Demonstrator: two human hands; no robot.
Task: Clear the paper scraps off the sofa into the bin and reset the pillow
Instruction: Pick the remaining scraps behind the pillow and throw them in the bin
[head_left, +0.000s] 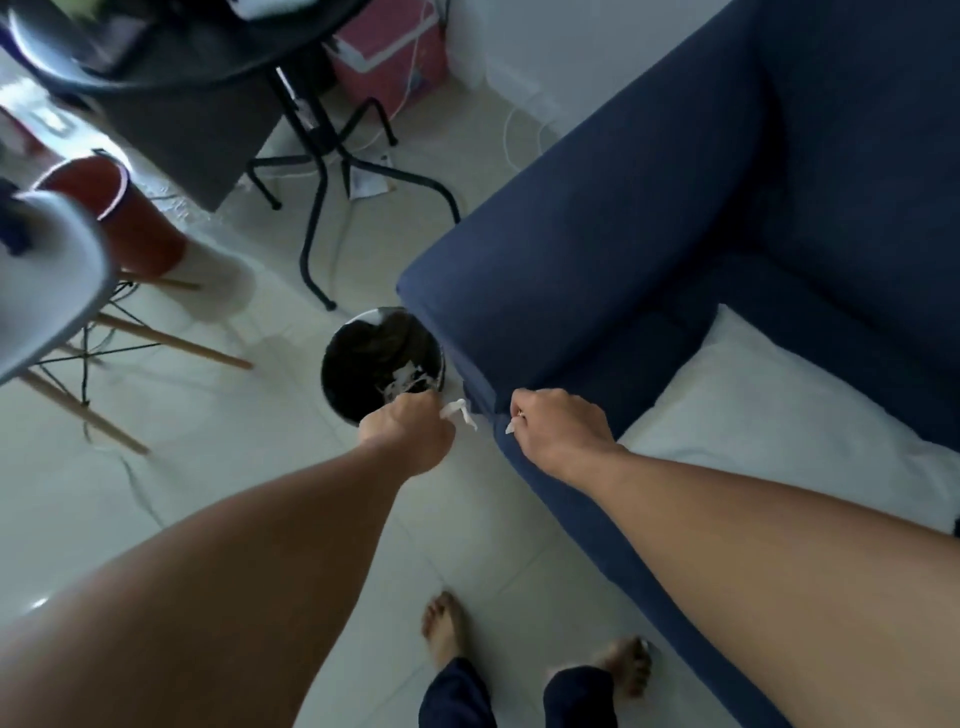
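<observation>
Head view shows the left hand (408, 434) at the centre of the frame, its fingers curled around a thin white paper scrap (460, 413) whose crumpled end sticks out to the right. This hand is over the lower edge of the bin (332, 358), a round black container with a glossy rim standing on the floor, touching the corner of the sofa (597, 249). Some white scraps already lie inside the bin, on its lower right side. The right hand (558, 434) is just to the right, above the front of the sofa arm, and it pinches a smaller white piece (510, 427) between curled fingers. One risk, as a judgement: the scraps are light and thin, so if either hand lets go while not fully over the opening, the paper may drift and fall on the pale, smooth, reflecting tiles (208, 467) beside the bin; the right hand is the more likely case, because it is not over the bin yet. The sofa is covered in dark blue matte fabric with soft rounded edges. The white pillow (779, 415), at the right of the frame, lies flat on the seat, soft and a little wrinkled, and seems not yet reset.
</observation>
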